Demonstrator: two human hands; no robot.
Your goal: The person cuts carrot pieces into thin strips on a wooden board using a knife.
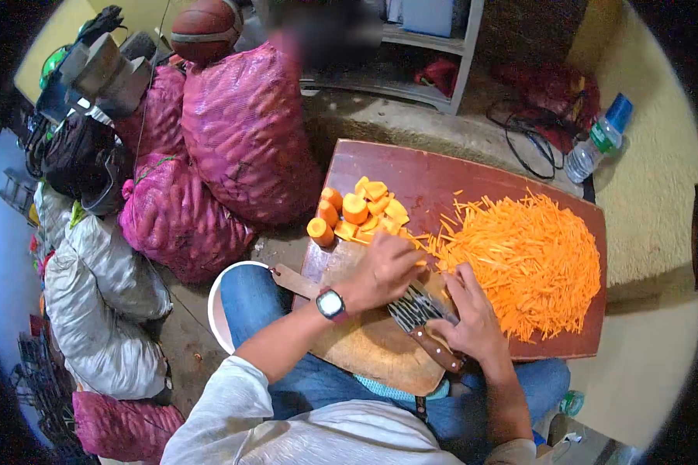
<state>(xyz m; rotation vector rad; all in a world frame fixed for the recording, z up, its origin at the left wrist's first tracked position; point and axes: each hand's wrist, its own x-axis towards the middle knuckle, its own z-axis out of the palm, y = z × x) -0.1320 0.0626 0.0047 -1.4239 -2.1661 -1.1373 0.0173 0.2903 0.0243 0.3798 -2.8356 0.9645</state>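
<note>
My left hand (386, 270), with a watch on its wrist, is closed over the wooden cutting board (364, 349). Bits of orange show at its fingertips, but what it pinches is partly hidden. My right hand (473, 314) is beside it, fingers stretched and thumb apart, close to the knife. That knife (438, 349) has a brown riveted handle and a blade with dark and light stripes; it lies across the board under my hands. A large heap of carrot strips (527, 267) is to the right. Carrot chunks and slices (357, 209) sit at the far left.
A dark red tabletop (419, 167) carries the board and carrots. Another wooden-handled tool (293, 280) juts out at the left. Full pink mesh sacks (244, 132) and white sacks (105, 310) stand at left. A plastic bottle (593, 147) is at back right, by a shelf (419, 39).
</note>
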